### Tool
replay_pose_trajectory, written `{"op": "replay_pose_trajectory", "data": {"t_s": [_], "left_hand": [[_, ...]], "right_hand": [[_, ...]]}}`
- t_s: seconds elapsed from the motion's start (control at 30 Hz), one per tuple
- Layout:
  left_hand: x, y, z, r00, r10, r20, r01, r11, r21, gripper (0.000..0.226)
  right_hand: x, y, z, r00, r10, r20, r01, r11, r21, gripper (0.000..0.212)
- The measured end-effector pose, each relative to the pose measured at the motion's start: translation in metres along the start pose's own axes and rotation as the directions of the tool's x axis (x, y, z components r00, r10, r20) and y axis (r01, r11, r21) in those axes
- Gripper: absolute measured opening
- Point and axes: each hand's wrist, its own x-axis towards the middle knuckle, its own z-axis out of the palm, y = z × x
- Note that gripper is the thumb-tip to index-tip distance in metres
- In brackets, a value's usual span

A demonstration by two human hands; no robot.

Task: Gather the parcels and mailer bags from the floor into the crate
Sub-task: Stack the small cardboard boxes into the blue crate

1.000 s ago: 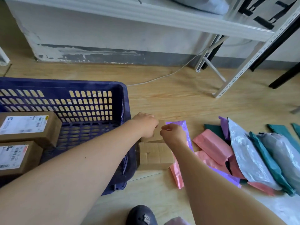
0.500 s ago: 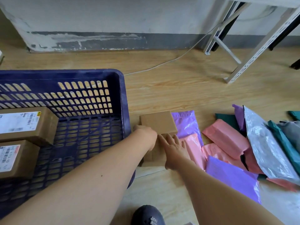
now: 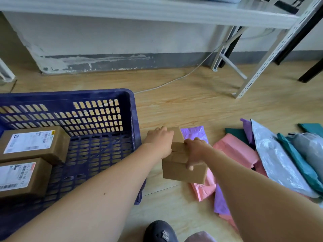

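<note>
hands: left hand point(image 3: 160, 140) and right hand point(image 3: 194, 151) both curled round the small cardboard boxes point(image 3: 183, 173), just beside the crate point(image 3: 134, 119), over a pink mailer bag point(image 3: 203, 189) | handling: likely light and stiff; grip opposite faces | text: parcels in crate point(image 3: 31, 142) carry barcode labels, unreadable; shoe point(image 3: 160, 231) print possibly "RUN FAST"

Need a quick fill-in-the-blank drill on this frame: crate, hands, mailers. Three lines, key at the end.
1. The crate holds ___ labelled boxes.
2. The left hand and the right hand both grip plain cardboard boxes, just to the ___ of the crate.
3. The mailer bag just beyond the right hand is ___.
Missing words: two; right; purple.
</note>
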Motion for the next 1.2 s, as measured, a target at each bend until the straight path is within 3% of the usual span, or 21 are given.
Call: {"op": "replay_pose_trajectory", "data": {"t_s": [0.13,0.3,0.4,0.43,0.5,0.53,0.57,0.63,0.7,0.83,0.93,1.0,1.07,1.13,1.2], "left_hand": [[-0.028,0.002,-0.027,0.996,-0.017,-0.089,0.011,0.997,-0.072,0.041],[-0.068,-0.009,-0.067,0.987,-0.073,-0.141,0.045,0.98,-0.194,0.051],[-0.104,-0.021,-0.096,0.969,-0.21,-0.131,0.13,0.882,-0.453,0.051],[-0.117,-0.026,-0.103,0.956,-0.283,-0.078,0.175,0.764,-0.621,0.051],[-0.14,-0.036,-0.112,0.919,-0.373,0.127,0.261,0.335,-0.905,0.055],[-0.151,-0.043,-0.114,0.9,-0.373,0.224,0.295,0.144,-0.945,0.059],[-0.162,-0.05,-0.114,0.886,-0.359,0.292,0.321,0.022,-0.947,0.064],[-0.174,-0.064,-0.114,0.867,-0.32,0.382,0.369,-0.101,-0.924,0.082],[-0.18,-0.075,-0.118,0.869,-0.277,0.41,0.384,-0.146,-0.912,0.087],[-0.187,-0.094,-0.124,0.897,-0.163,0.412,0.369,-0.24,-0.898,0.066],[-0.199,-0.11,-0.13,0.908,-0.147,0.393,0.334,-0.314,-0.889,0.056],[-0.207,-0.115,-0.134,0.921,-0.172,0.35,0.277,-0.344,-0.897,0.047],[-0.214,-0.119,-0.138,0.926,-0.233,0.298,0.216,-0.323,-0.922,0.039],[-0.214,-0.119,-0.138,0.917,-0.31,0.25,0.186,-0.222,-0.957,0.038],[-0.216,-0.118,-0.137,0.914,-0.362,0.181,0.164,-0.078,-0.983,0.051]], "right_hand": [[-0.042,0.004,-0.04,0.995,0.042,-0.089,-0.044,0.999,-0.021,0.084],[-0.095,-0.008,-0.073,0.96,0.035,-0.279,-0.037,0.999,0.0,0.089],[-0.128,-0.02,-0.078,0.901,-0.003,-0.434,0.04,0.996,0.075,0.093],[-0.137,-0.026,-0.077,0.875,-0.036,-0.482,0.081,0.994,0.072,0.095],[-0.151,-0.042,-0.075,0.817,-0.135,-0.561,0.165,0.986,0.004,0.099],[-0.157,-0.053,-0.074,0.779,-0.192,-0.597,0.209,0.977,-0.041,0.1],[-0.163,-0.064,-0.073,0.737,-0.247,-0.629,0.252,0.964,-0.084,0.098],[-0.171,-0.084,-0.075,0.666,-0.323,-0.672,0.317,0.938,-0.136,0.095],[-0.176,-0.099,-0.076,0.612,-0.367,-0.701,0.361,0.918,-0.166,0.093],[-0.181,-0.115,-0.08,0.502,-0.427,-0.753,0.375,0.891,-0.255,0.089],[-0.181,-0.126,-0.077,0.477,-0.457,-0.75,0.415,0.87,-0.266,0.093],[-0.179,-0.133,-0.074,0.503,-0.476,-0.722,0.45,0.857,-0.252,0.101],[-0.178,-0.141,-0.074,0.551,-0.464,-0.694,0.458,0.863,-0.214,0.107],[-0.177,-0.146,-0.073,0.589,-0.433,-0.682,0.449,0.878,-0.169,0.11],[-0.177,-0.153,-0.072,0.621,-0.401,-0.673,0.455,0.884,-0.107,0.109]]}}
